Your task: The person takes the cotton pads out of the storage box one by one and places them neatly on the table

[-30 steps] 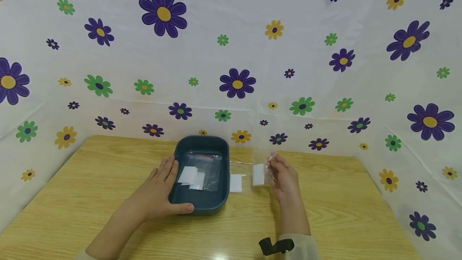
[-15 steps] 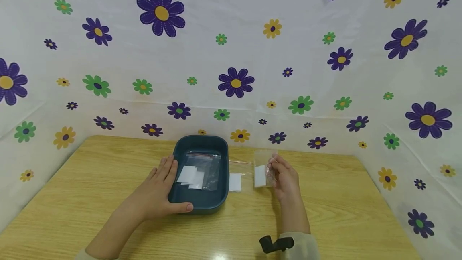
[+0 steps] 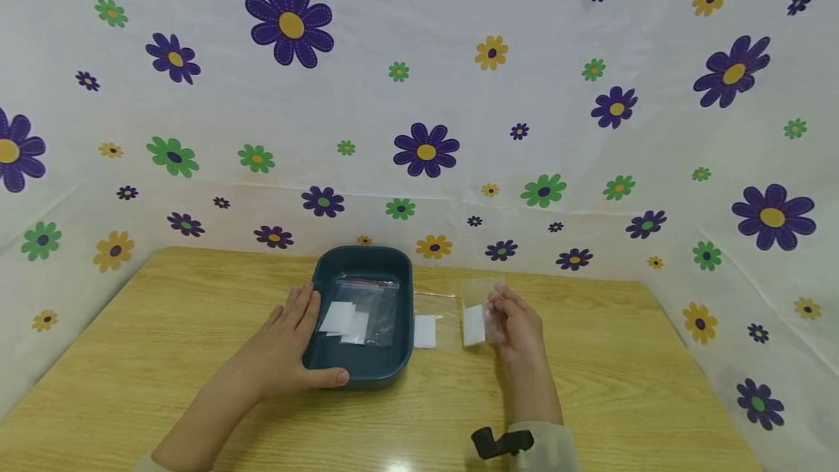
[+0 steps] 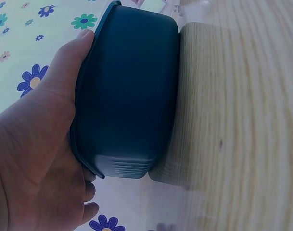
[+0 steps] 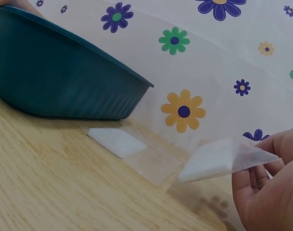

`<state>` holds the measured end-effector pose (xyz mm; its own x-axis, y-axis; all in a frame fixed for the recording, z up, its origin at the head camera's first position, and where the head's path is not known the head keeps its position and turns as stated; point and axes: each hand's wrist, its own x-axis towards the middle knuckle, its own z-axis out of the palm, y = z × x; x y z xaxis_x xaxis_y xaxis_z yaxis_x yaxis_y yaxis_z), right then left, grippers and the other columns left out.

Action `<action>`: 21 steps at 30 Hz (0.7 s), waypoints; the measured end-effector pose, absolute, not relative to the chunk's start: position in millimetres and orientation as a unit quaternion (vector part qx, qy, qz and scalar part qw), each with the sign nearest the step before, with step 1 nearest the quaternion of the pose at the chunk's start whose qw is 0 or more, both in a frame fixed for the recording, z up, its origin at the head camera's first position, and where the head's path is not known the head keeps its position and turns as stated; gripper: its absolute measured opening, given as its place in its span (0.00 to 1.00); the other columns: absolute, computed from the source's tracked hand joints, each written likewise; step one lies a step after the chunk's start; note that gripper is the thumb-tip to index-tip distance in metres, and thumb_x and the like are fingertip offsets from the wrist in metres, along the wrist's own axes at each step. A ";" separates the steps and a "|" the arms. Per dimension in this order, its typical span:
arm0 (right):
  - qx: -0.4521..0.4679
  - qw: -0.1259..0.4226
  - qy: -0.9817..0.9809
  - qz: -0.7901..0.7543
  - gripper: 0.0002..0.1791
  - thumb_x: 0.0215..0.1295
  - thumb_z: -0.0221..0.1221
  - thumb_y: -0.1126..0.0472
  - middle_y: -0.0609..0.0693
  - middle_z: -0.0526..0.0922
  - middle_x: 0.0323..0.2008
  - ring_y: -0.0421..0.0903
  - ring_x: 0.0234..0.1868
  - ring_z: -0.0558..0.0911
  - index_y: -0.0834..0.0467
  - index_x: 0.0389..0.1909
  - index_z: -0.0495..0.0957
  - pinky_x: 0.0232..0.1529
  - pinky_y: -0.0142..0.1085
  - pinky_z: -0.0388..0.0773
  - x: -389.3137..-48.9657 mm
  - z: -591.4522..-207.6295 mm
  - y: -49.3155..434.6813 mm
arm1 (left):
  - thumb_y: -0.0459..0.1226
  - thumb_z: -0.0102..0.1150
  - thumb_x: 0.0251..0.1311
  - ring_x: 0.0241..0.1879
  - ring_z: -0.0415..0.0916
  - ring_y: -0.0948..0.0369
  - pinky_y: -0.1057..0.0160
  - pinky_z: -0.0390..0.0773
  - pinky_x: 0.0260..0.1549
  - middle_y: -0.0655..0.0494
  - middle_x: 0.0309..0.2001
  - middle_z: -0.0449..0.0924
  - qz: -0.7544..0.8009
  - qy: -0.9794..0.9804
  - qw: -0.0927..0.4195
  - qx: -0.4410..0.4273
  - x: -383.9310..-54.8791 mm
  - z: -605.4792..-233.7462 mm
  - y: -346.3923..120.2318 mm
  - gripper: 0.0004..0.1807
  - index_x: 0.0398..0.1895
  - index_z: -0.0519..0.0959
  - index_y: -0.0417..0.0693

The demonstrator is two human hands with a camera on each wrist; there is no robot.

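Note:
My left hand [image 3: 282,348] rests on a dark teal plastic tub [image 3: 387,381], fingers straight along its left rim and thumb across the near corner. Inside the tub lie clear zip bags [image 3: 383,315] with white squares in them. My right hand [image 3: 521,330] pinches the right edge of another clear zip bag [image 3: 481,290] between thumb and fingers. A white pad [image 5: 209,161] fills the lower left part of that bag, which hangs just above the table. Between tub and right hand, a similar bag [image 3: 446,312] lies flat, its white square [image 3: 424,331] close against the tub's right side.
The wooden table [image 3: 609,377] reaches back to a white cloth [image 3: 354,100] printed with flowers, which also encloses the sides. A black strap piece [image 3: 501,444] sits at the right sleeve [image 3: 544,446].
The bag in my right hand has come down a little and slightly to the right, and its top now leans more. My left hand and the tub have stayed in place.

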<state>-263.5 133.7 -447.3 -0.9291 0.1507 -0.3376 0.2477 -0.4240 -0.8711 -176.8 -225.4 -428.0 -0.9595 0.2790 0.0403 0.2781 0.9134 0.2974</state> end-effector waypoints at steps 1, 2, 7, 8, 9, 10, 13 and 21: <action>0.187 0.030 0.537 -0.822 0.23 0.72 0.54 0.67 0.44 0.84 0.37 0.35 0.33 0.79 0.57 0.66 0.74 0.20 0.22 0.65 -263.8 -447.8 133.8 | 0.80 0.55 0.41 0.78 0.38 0.39 0.35 0.48 0.72 0.36 0.79 0.39 0.153 0.978 0.000 0.143 -176.4 -427.2 -225.4 0.75 0.78 0.48 0.32; 0.188 0.029 0.539 -0.821 0.23 0.71 0.55 0.68 0.45 0.84 0.38 0.35 0.33 0.79 0.57 0.66 0.74 0.22 0.21 0.68 -263.9 -448.0 133.9 | 0.80 0.55 0.41 0.78 0.38 0.38 0.35 0.48 0.72 0.36 0.79 0.39 0.153 0.978 -0.002 0.144 -176.1 -426.5 -225.4 0.75 0.77 0.48 0.32; 0.189 0.024 0.545 -0.816 0.23 0.70 0.55 0.70 0.47 0.84 0.38 0.36 0.32 0.80 0.60 0.66 0.74 0.30 0.22 0.77 -264.7 -450.0 134.0 | 0.81 0.53 0.40 0.78 0.38 0.38 0.35 0.48 0.72 0.36 0.79 0.39 0.150 0.978 -0.001 0.145 -175.5 -425.2 -225.6 0.75 0.78 0.48 0.32; 0.188 0.022 0.548 -0.815 0.24 0.70 0.55 0.70 0.46 0.84 0.37 0.36 0.32 0.80 0.61 0.66 0.73 0.30 0.23 0.78 -264.8 -450.2 134.0 | 0.81 0.52 0.40 0.78 0.38 0.38 0.35 0.48 0.72 0.36 0.79 0.39 0.150 0.978 -0.001 0.145 -175.5 -425.2 -225.6 0.75 0.78 0.48 0.32; 0.187 0.021 0.551 -0.813 0.24 0.69 0.55 0.70 0.46 0.84 0.37 0.36 0.32 0.80 0.62 0.66 0.73 0.30 0.23 0.78 -265.0 -450.5 134.1 | 0.82 0.52 0.40 0.78 0.38 0.39 0.35 0.48 0.72 0.36 0.79 0.39 0.151 0.978 -0.001 0.144 -175.5 -425.3 -225.6 0.75 0.78 0.48 0.32; 0.186 0.020 0.554 -0.811 0.24 0.69 0.55 0.71 0.46 0.85 0.36 0.36 0.31 0.80 0.62 0.66 0.73 0.31 0.23 0.78 -265.2 -450.9 134.3 | 0.82 0.52 0.40 0.78 0.38 0.39 0.35 0.48 0.72 0.36 0.79 0.39 0.151 0.978 -0.002 0.144 -175.5 -425.4 -225.7 0.76 0.78 0.48 0.32; 0.180 0.019 0.562 -0.807 0.24 0.70 0.55 0.70 0.46 0.85 0.37 0.36 0.32 0.80 0.64 0.66 0.72 0.32 0.23 0.79 -265.3 -451.3 134.7 | 0.81 0.53 0.40 0.78 0.39 0.38 0.35 0.49 0.72 0.36 0.79 0.40 0.152 0.978 -0.003 0.143 -175.7 -426.1 -225.8 0.76 0.78 0.48 0.32; 0.182 0.014 0.584 -0.791 0.24 0.69 0.56 0.70 0.53 0.83 0.49 0.36 0.36 0.81 0.63 0.65 0.73 0.36 0.24 0.79 -264.4 -453.2 135.0 | 0.80 0.54 0.40 0.78 0.37 0.40 0.35 0.48 0.72 0.38 0.80 0.38 0.154 0.978 0.003 0.139 -177.1 -429.2 -225.9 0.75 0.78 0.47 0.34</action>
